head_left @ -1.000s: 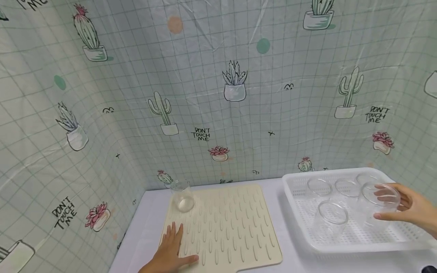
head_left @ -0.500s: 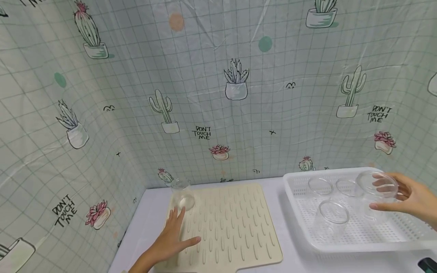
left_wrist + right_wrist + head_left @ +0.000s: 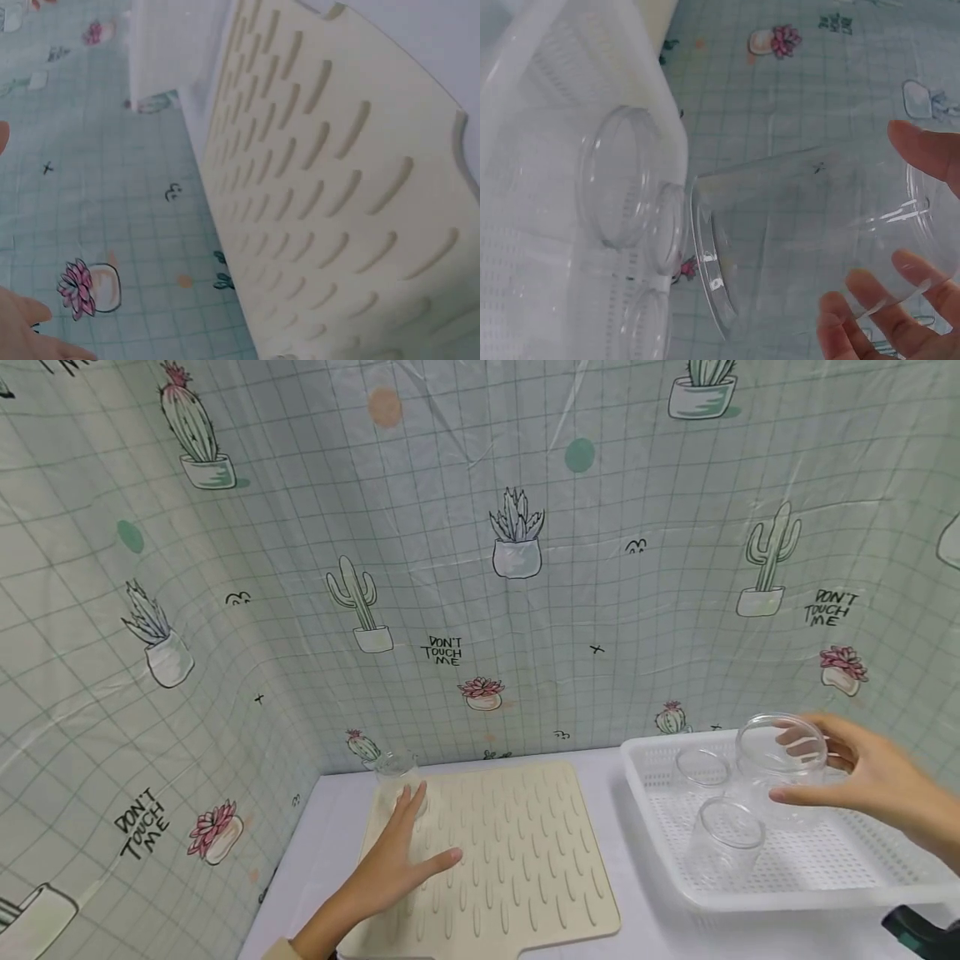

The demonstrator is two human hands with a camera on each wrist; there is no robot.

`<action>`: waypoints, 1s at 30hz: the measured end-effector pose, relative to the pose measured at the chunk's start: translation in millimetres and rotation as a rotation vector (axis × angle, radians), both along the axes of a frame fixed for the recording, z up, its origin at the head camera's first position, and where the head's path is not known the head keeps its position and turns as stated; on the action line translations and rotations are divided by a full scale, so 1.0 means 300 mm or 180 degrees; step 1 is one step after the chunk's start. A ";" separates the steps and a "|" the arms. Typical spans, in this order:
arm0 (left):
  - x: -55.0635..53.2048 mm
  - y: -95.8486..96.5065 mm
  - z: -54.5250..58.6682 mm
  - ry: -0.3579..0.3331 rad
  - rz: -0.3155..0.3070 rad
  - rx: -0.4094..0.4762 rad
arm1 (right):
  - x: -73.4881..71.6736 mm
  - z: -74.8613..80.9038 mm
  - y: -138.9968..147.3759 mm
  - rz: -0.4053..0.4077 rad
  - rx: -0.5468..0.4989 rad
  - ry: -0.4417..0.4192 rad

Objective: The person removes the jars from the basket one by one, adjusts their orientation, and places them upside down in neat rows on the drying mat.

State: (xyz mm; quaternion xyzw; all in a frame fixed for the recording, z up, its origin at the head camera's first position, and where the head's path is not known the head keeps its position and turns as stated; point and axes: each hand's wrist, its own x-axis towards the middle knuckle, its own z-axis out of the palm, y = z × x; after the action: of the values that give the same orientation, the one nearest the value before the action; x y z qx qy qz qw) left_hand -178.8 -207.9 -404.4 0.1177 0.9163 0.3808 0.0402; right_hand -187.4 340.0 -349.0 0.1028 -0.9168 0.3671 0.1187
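One cylinder (image 3: pixel 802 240), perhaps glass, in right hand (image 3: pixel 870 770).

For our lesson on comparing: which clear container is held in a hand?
The container the right hand grips above the white basket; the others are unheld, in the basket or on the beige mat.

The drying mat (image 3: pixel 510 852) lies left of the basket (image 3: pixel 810 902) — one cup (image 3: pixel 388 781) on the mat's far left corner, three cups (image 3: pixel 726 847) inside the basket.

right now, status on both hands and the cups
Right hand grips clear cup above white basket. Left hand over beige mat, holding nothing. Other cups in basket, close by.
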 end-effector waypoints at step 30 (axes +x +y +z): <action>0.026 0.262 0.170 0.0233 -0.0822 0.0910 | 0.001 0.077 -0.434 0.0758 0.0210 0.1121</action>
State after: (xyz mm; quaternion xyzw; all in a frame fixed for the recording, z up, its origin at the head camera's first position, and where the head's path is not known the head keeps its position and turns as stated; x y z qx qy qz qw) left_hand -171.2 -129.4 -353.5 0.2525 0.8310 0.4942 0.0382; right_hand -187.1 209.9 -326.0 0.2767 -0.8748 0.3247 0.2296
